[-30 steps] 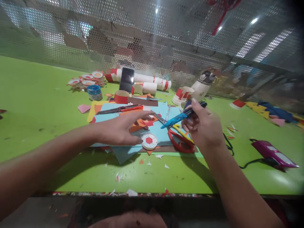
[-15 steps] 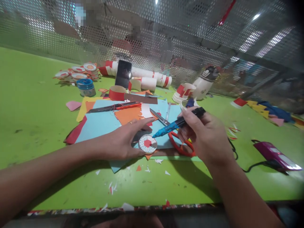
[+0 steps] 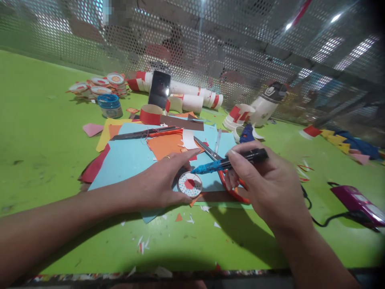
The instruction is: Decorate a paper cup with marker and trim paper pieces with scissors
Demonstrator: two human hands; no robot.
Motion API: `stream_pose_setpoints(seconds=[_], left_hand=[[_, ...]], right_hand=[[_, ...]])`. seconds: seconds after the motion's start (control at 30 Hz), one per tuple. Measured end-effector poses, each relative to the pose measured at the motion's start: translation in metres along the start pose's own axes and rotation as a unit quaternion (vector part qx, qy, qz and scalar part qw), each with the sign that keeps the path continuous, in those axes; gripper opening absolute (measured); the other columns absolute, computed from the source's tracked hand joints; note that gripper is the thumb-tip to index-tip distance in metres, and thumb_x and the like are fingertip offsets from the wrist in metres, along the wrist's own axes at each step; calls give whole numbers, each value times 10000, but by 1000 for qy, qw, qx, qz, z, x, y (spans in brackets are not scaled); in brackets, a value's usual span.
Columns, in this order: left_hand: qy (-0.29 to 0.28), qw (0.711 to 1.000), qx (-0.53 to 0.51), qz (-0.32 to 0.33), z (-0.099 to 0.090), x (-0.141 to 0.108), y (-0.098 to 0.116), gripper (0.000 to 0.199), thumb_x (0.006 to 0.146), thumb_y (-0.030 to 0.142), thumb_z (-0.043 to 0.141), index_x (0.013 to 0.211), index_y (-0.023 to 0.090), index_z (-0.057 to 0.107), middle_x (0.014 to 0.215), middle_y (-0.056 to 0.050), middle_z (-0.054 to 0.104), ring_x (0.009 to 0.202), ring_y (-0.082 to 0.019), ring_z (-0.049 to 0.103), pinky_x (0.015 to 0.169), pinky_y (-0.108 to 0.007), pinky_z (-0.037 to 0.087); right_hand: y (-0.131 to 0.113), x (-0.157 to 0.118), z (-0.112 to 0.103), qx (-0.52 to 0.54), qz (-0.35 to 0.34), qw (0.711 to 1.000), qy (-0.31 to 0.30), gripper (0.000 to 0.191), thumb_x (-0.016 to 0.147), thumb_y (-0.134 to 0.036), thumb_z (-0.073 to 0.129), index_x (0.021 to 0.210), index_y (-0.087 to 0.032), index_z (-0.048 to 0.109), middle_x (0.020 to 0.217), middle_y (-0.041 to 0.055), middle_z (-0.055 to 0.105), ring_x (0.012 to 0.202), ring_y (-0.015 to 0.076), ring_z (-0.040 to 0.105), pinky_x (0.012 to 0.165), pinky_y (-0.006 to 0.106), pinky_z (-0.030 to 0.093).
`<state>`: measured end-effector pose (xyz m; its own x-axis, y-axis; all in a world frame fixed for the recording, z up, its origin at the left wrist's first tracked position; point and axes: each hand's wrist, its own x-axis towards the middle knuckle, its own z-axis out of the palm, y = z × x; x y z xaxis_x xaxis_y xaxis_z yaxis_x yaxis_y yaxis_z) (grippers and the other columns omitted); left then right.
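Observation:
My left hand [image 3: 161,178] is closed around the side of a small round white disc [image 3: 195,182], thumb at its lower edge and fingers behind it. The disc has a red centre and blue dots around it. In my right hand [image 3: 264,180] is a pen [image 3: 243,158] with a black barrel and a paint-smeared blue front. Its tip is at the disc's upper edge; whether it touches I cannot tell. Scissors with orange handles [image 3: 224,178] lie partly under my right hand. Light-blue paper [image 3: 129,160] lies beneath the hands, with an orange sheet [image 3: 165,146] on it.
A second pair of scissors [image 3: 144,133] lies across the papers. Behind stand a blue paint jar [image 3: 110,106], a phone [image 3: 159,89], white-and-red paper tubes [image 3: 192,103] and stacked discs [image 3: 116,80]. A purple device with a cable [image 3: 357,202] is at the right. Paper scraps litter the front.
The pen tip has moved from the disc's upper right to its top edge, and the pen lies flatter. The disc appears slightly turned in my left hand. The view has shifted a little.

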<state>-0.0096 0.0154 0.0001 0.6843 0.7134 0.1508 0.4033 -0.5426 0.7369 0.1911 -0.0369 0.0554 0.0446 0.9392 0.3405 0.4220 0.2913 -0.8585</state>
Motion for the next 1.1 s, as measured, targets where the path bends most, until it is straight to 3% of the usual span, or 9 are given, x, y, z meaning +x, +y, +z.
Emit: stream_pose_setpoints(seconds=[0.2, 0.43, 0.83, 1.1], left_hand=[[-6, 1000, -2, 10, -3, -4, -1, 962, 720, 335, 757, 1504, 288, 202, 1396, -97, 497, 1171, -301, 547, 971, -442, 466], [-14, 999, -29, 6, -7, -6, -1, 865, 770, 295, 686, 1498, 266, 220, 1363, -104, 552, 1189, -296, 560, 973, -435, 472], [-4, 1000, -24, -5, -2, -4, -8, 903, 761, 356, 734, 1497, 307, 213, 1266, -68, 606, 1129, -256, 588, 935, -386, 482], [0, 1000, -17, 2, 0, -3, -10, 898, 756, 381, 732, 1492, 294, 225, 1317, -96, 583, 1152, -277, 579, 955, -405, 463]], right_hand=[[-2, -3, 5, -15, 18, 999, -24, 150, 862, -356, 631, 777, -235, 608, 552, -38, 565, 464, 107, 529, 422, 206, 440], [-3, -2, 8, -64, -12, 998, -26, 141, 858, -321, 622, 759, -221, 612, 586, -36, 585, 471, 98, 525, 471, 220, 435], [4, -6, 11, -97, -38, 994, -25, 135, 873, -336, 622, 806, -220, 606, 612, -34, 596, 493, 102, 532, 488, 228, 446], [9, -7, 13, -112, -64, 991, -21, 139, 879, -337, 624, 816, -214, 611, 621, -31, 614, 498, 98, 554, 478, 217, 442]])
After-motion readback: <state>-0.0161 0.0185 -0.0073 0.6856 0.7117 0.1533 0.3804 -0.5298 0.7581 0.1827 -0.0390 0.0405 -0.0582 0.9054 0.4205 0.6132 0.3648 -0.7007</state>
